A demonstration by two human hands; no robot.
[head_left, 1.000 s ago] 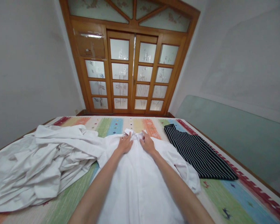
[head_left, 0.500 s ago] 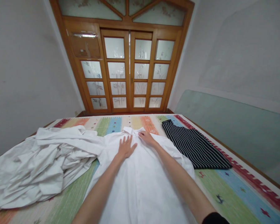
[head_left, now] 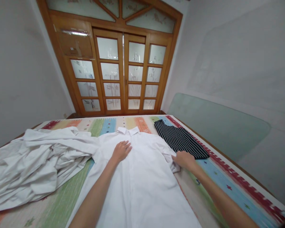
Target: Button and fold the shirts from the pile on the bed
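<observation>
A white collared shirt (head_left: 135, 177) lies spread out before me, its collar at the far end. My left hand (head_left: 122, 150) rests palm down on the shirt's chest just below the collar, its fingers loosely extended. At the right side my right hand (head_left: 184, 160) has its fingers closed on the shirt's sleeve (head_left: 167, 153), which is bunched beside the body of the shirt. The sleeve on the other side reaches left to a crumpled heap of white cloth (head_left: 42, 164).
A folded black-and-white striped garment (head_left: 180, 137) lies beyond my right hand. Underneath everything is a colourful patterned bed cover (head_left: 61, 199). A pale green headboard-like panel (head_left: 211, 123) stands along the right wall, and wooden glass-paned doors (head_left: 121, 80) close off the far end.
My right hand has gone from the collar out to the right sleeve. My left hand remains on the chest, its fingers less spread. The view has turned slightly right.
</observation>
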